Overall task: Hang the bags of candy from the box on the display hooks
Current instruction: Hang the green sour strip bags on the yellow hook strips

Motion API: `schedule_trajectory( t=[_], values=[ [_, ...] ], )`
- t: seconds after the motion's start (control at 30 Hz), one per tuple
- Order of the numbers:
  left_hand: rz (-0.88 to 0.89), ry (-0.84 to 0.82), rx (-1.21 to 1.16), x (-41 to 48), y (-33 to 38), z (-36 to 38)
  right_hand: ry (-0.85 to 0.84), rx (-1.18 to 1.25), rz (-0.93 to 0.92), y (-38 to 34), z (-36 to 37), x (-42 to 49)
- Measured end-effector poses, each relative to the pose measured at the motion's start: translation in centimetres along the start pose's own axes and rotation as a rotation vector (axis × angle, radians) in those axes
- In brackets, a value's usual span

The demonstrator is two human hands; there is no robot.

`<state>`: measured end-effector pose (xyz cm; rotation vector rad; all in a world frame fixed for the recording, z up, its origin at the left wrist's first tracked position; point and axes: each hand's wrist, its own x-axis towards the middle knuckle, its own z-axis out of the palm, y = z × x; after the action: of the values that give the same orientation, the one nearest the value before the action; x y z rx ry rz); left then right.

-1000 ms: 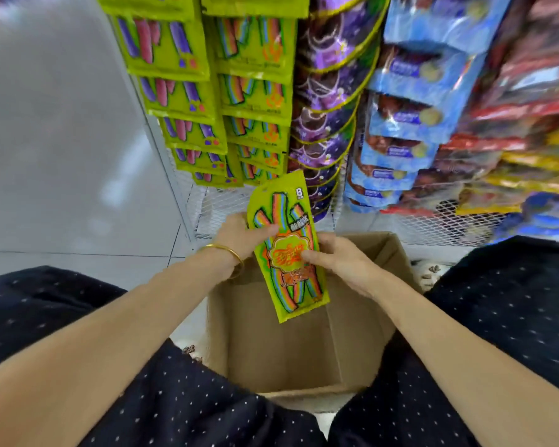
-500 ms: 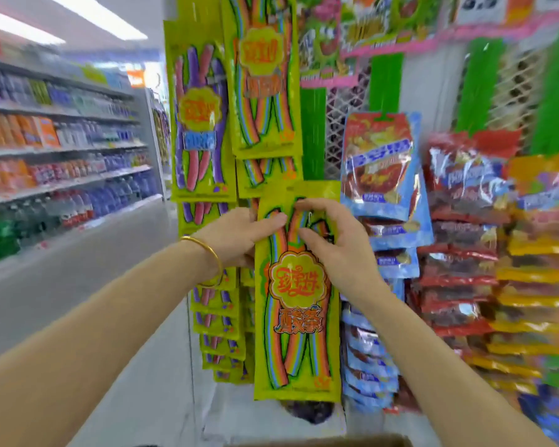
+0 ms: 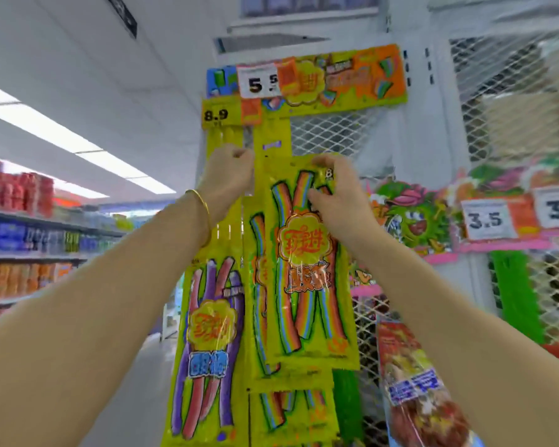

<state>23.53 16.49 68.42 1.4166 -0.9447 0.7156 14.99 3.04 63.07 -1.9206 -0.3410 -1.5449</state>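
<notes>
I hold a yellow-green candy bag (image 3: 307, 285) with rainbow strips printed on it up against the display. My right hand (image 3: 336, 195) pinches the bag's top edge near its right corner. My left hand (image 3: 229, 175), with a gold bangle on the wrist, is raised beside the bag's top left, its fingers curled onto the yellow hanging strip (image 3: 271, 137) that runs down from the header card. The hook itself is hidden behind my fingers and the bag. More rainbow bags (image 3: 291, 411) hang below and behind. The box is out of view.
A purple-strip candy bag (image 3: 207, 343) hangs to the left. Price tags reading 8.9 (image 3: 217, 116) and 5.5 (image 3: 259, 82) sit on the header. White wire mesh panels (image 3: 510, 101) stand behind and right, with a red snack bag (image 3: 413, 391) lower right. Stocked aisle shelves (image 3: 20, 233) run along the left.
My view has swung up from the box to the top of the display. Both hands have lifted the candy bag from the box to the upper hanging strip, and my left hand has left the bag.
</notes>
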Motion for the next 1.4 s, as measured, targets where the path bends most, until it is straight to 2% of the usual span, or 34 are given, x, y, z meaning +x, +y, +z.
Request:
schedule_trajectory(
  t=[0.13, 0.27, 0.37, 0.63, 0.87, 1.17, 1.3, 1.4],
  values=[
    [0.006, 0.036, 0.027, 4.0, -1.3, 0.9, 0.005, -0.024, 0.034, 0.6, 1.4, 4.7],
    [0.045, 0.092, 0.059, 4.4, -0.7, 1.9, -0.016, -0.075, 0.053, 0.9, 2.1, 7.0],
    [0.011, 0.193, 0.06, 5.0, -0.5, 2.2, -0.021, -0.129, 0.022, 1.1, 2.7, 7.7],
    [0.02, 0.235, 0.167, 5.4, -0.3, 3.2, -0.039, -0.239, -0.009, 0.7, 3.2, 8.1],
    [-0.155, 0.206, -0.031, 7.0, -0.5, 3.3, -0.081, -0.237, -0.018, 0.4, 3.3, 8.3],
    [-0.185, 0.184, -0.033, 6.7, 0.0, 3.2, -0.088, -0.197, 0.008, -0.1, 3.0, 7.7],
    [-0.206, 0.101, -0.014, 6.4, 0.1, 3.1, -0.12, -0.237, 0.028, -0.2, 2.8, 7.5],
    [-0.167, 0.13, -0.038, 6.2, 0.0, 3.0, -0.134, -0.257, 0.049, -0.4, 2.8, 7.4]
  ],
)
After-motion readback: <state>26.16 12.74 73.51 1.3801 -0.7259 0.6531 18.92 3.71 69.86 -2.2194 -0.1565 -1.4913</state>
